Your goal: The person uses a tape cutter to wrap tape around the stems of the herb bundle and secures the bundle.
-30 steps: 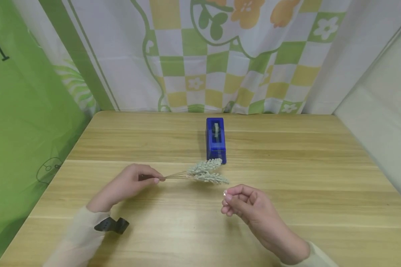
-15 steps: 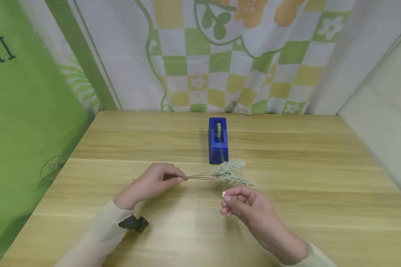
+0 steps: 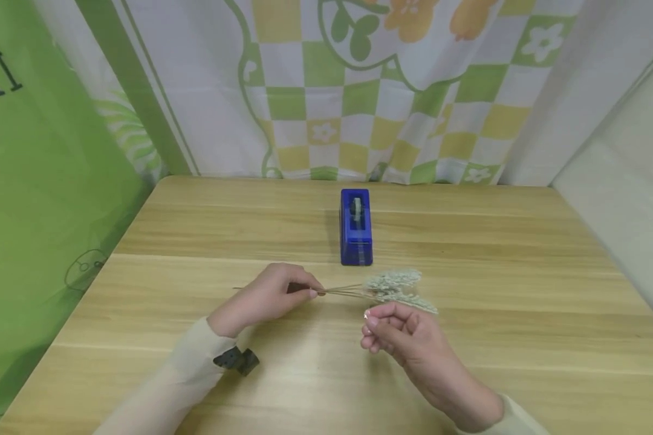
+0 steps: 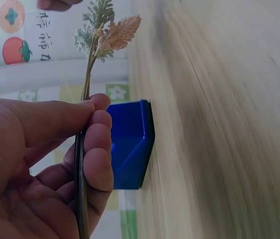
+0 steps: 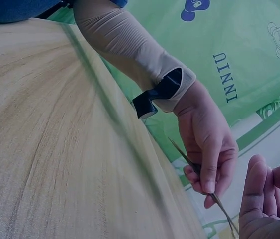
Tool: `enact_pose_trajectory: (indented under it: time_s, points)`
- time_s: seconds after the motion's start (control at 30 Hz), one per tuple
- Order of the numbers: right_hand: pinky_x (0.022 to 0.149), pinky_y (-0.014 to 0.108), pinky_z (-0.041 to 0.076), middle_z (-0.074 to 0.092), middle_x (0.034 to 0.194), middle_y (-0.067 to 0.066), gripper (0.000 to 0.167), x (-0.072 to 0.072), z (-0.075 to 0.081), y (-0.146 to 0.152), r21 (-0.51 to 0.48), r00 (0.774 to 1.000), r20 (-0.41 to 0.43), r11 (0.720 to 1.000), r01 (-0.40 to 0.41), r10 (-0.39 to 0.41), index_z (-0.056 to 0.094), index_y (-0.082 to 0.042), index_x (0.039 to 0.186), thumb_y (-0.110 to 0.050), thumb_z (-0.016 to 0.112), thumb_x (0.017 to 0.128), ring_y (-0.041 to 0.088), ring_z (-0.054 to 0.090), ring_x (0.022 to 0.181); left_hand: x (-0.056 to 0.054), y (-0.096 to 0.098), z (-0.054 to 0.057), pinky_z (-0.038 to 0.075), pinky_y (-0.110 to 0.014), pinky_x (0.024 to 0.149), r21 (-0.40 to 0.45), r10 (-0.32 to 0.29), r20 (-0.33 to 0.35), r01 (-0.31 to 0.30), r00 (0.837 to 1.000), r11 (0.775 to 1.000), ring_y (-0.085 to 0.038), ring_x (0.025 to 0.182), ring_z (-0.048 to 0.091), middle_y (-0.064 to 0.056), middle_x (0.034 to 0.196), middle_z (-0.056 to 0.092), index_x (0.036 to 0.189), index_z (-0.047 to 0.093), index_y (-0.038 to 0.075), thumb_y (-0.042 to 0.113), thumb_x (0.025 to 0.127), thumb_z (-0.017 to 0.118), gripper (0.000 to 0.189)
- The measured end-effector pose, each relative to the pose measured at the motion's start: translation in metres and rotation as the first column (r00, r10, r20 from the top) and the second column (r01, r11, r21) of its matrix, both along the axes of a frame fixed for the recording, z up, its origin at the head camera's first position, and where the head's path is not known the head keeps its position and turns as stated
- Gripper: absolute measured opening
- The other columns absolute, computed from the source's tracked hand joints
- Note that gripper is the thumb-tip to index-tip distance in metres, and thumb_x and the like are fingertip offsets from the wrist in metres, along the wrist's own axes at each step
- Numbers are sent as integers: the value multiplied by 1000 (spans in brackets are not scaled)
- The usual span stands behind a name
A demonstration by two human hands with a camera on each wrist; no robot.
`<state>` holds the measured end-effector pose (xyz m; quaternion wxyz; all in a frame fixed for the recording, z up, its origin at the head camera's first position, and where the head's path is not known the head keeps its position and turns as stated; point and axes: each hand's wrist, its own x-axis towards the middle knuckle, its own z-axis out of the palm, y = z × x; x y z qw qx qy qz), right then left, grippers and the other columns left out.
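My left hand (image 3: 269,297) pinches a small bunch of artificial grass sprigs (image 3: 394,280) by their thin brown stems, pale green feathery heads pointing right. In the left wrist view the stems (image 4: 81,174) run between thumb and fingers and across the palm, and one head (image 4: 120,34) looks brownish. Thumb and index finger of my right hand (image 3: 416,341) pinch a tiny shiny bit of clear tape (image 3: 366,315), just in front of the sprig heads. Behind the sprigs stands a blue tape dispenser (image 3: 356,226) with its roll inside.
The wooden table (image 3: 495,260) reaches back to a checked, flowered curtain (image 3: 359,109). A green cloth (image 3: 43,181) hangs on the left, with a thin wire shape (image 3: 84,269) near the table edge. A black camera (image 3: 236,360) is strapped to the left wrist.
My left hand has moved right with the sprigs, bringing the stems in front of the dispenser and the heads above my right hand. The right hand has stayed nearly in place.
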<state>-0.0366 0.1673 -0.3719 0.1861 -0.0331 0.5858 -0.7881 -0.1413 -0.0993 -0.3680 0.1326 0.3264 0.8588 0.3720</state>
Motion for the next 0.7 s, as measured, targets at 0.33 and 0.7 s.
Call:
enact_pose_trajectory:
  time_s: [0.33,0.7]
  points:
    - [81,21,61,77,94,-4,10,0,-1,-1,4,1000,-3,1000,-6,6,66,-8,110,-3,60,103,8,74,85,8,16,7,53,-21,80,12,-7,-34,7,999,1000,-4,85,63,-5,100,78,112,80,9,12,100,67,18]
    - [82,21,61,77,96,-3,10,1,-1,-2,14,1000,27,1000,-2,1,65,-8,110,-3,61,102,7,74,85,17,30,12,52,-20,71,47,-9,-33,11,999,999,-3,76,55,-3,91,74,112,80,7,11,100,68,18]
